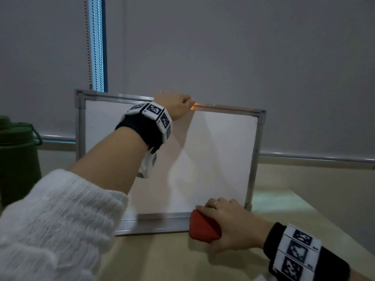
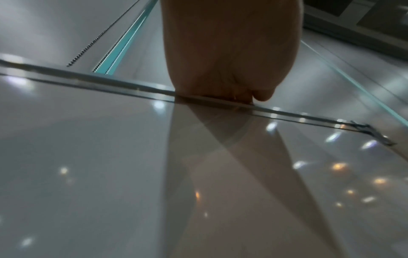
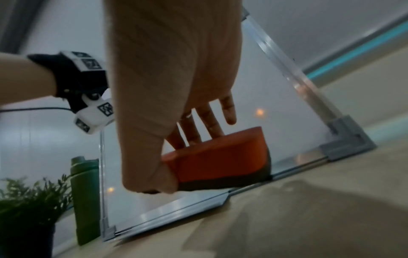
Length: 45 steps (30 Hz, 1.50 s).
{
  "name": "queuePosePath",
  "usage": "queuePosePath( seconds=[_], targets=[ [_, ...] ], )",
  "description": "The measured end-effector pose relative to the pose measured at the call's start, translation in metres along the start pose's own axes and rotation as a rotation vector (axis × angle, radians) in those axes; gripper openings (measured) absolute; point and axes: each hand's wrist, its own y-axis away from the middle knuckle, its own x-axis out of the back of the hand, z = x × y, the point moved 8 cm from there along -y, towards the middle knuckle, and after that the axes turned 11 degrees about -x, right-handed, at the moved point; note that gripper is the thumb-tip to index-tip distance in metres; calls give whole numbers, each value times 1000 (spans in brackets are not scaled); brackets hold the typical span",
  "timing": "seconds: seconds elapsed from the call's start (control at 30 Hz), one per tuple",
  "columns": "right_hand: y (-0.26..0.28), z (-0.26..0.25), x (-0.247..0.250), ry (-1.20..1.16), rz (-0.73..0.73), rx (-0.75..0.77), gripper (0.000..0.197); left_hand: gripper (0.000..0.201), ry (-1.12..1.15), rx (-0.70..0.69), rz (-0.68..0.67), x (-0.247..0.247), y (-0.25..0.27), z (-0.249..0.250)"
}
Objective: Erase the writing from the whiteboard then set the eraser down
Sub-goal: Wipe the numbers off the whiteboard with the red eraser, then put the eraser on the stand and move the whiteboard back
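A small whiteboard (image 1: 219,151) in a metal frame stands upright on the table, its surface blank. My left hand (image 1: 174,105) grips the top rail of the whiteboard (image 2: 110,148), fingers curled over the edge; the left hand (image 2: 227,69) shows from below in the left wrist view. My right hand (image 1: 229,222) holds a red eraser (image 1: 203,227) with a dark felt base at the board's lower right, over the bottom tray. In the right wrist view the thumb and fingers (image 3: 207,122) clasp the eraser (image 3: 220,162) against the whiteboard (image 3: 276,108).
A dark green bottle (image 1: 16,159) stands at the far left beside the board, and shows again as the green bottle (image 3: 85,200) next to a small green plant (image 3: 28,200). The beige table (image 1: 203,260) stretches in front. Grey roller blinds hang behind.
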Motion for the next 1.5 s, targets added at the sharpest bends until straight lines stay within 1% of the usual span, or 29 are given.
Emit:
queuePosePath(
  seconds=[0.07, 0.13, 0.23, 0.3, 0.37, 0.43, 0.5, 0.57, 0.63, 0.73, 0.77, 0.8, 0.87, 0.93, 0.97, 1.0, 1.07, 1.1, 1.17, 1.2, 1.23, 1.27, 1.3, 1.33, 1.37, 1.4, 1.43, 1.47, 1.5],
  targets=[
    [-1, -2, -3, -9, 17, 9, 83, 35, 59, -21, -61, 3, 2, -3],
    [-4, 4, -6, -26, 29, -10, 87, 37, 67, -1, -94, 10, 7, -16],
    [-13, 9, -9, -164, 2, -7, 97, 48, 3, 132, -111, 27, 27, -59],
    [-21, 8, -11, -257, 8, 23, 95, 51, -63, 225, -122, 39, 46, -92],
    [-30, -5, -12, -298, 31, 86, 88, 49, -103, 284, -108, 49, 64, -116],
    [-40, -25, -11, -258, 51, 152, 83, 48, -94, 326, -87, 56, 77, -127],
    [-49, -50, -8, -181, 69, 222, 85, 48, -64, 338, -77, 56, 84, -130],
    [-58, -73, -11, -123, 51, 283, 85, 48, -40, 331, -63, 55, 86, -128],
    [-65, -90, -14, -73, 50, 325, 74, 49, -34, 322, -42, 54, 87, -125],
    [-72, -94, -11, 1, 134, 288, 33, 49, -22, 316, -7, 54, 86, -124],
    [-72, -92, -7, 0, 187, 274, 27, 49, -14, 311, 3, 54, 86, -125],
    [-72, -88, -4, 13, 208, 245, 23, 48, -8, 305, 20, 54, 86, -126],
    [-71, -72, -1, 1, 256, 183, 23, 46, 29, 289, 68, 53, 86, -129],
    [-64, -50, 13, -45, 446, 129, 28, 43, 100, 280, 153, 52, 88, -133],
    [-57, -35, 24, -109, 562, 79, 29, 42, 130, 292, 216, 53, 90, -137],
    [-46, -17, 39, -180, 710, 9, 29, 40, 158, 315, 284, 54, 93, -142],
    [-23, 34, 61, -343, 999, -176, 29, 37, 225, 365, 401, 56, 98, -151],
    [-14, 62, 65, -428, 1096, -283, 32, 36, 255, 381, 433, 56, 98, -156],
    [-3, 114, 65, -612, 1188, -496, 42, 34, 300, 385, 467, 54, 97, -159],
    [0, 138, 62, -722, 1187, -620, 47, 34, 314, 384, 478, 53, 96, -159],
    [0, 161, 53, -831, 1145, -746, 50, 33, 337, 394, 482, 49, 95, -161],
    [-1, 179, 43, -946, 1086, -834, 50, 32, 367, 396, 489, 46, 93, -163],
    [-5, 192, 33, -1071, 1032, -874, 47, 29, 400, 396, 498, 42, 91, -166],
    [-11, 201, 24, -1207, 988, -848, 40, 27, 422, 398, 515, 39, 89, -171],
    [-22, 207, 14, -1369, 906, -803, 33, 25, 425, 404, 533, 36, 86, -177],
    [-34, 210, 3, -1536, 822, -761, 33, 24, 418, 410, 543, 32, 84, -183],
    [-43, 208, -4, -1671, 773, -748, 35, 23, 408, 422, 540, 29, 81, -186],
    [-48, 207, -13, -1729, 735, -775, 35, 22, 401, 431, 545, 24, 80, -187],
    [-53, 199, -10, -1785, 726, -767, 33, 22, 376, 433, 557, 28, 81, -188]
  ],
)
